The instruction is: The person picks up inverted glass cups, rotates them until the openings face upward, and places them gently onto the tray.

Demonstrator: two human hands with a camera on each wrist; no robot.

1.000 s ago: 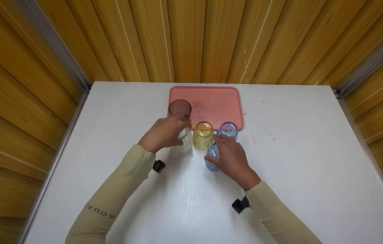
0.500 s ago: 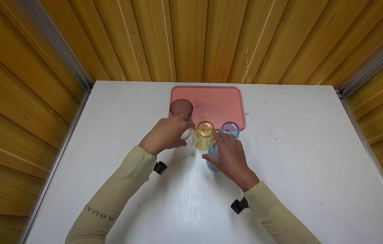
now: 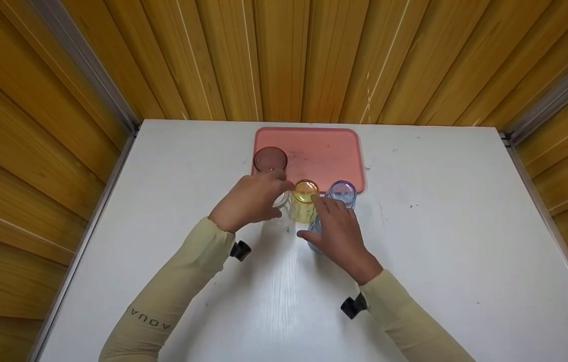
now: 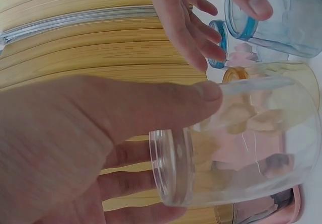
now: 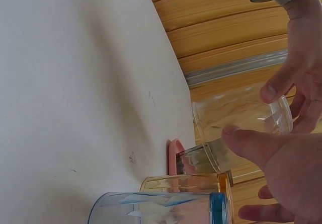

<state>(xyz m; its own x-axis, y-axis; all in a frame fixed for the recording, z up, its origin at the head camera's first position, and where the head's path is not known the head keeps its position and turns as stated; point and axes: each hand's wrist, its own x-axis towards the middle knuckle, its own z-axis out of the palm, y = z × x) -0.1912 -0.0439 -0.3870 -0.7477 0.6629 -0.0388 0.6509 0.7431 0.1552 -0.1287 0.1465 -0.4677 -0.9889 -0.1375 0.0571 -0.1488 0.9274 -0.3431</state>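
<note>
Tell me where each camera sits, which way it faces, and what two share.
Head: on the head, facing forward and down at the pink tray; left hand, right hand, sleeves.
Left wrist: on that wrist, facing the clear glass; both hands.
Right wrist: on that wrist, facing across the tabletop; both hands.
Shared: clear glass, in both wrist views.

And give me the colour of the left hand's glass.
The glass is colourless, clearest in the left wrist view.

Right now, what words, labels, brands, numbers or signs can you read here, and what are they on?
"AQUA", upside down in the head view, on the person's left sleeve.
No text that I can make out on the clear glass, yellow glass, blue glasses, purple glass or pink tray.
</note>
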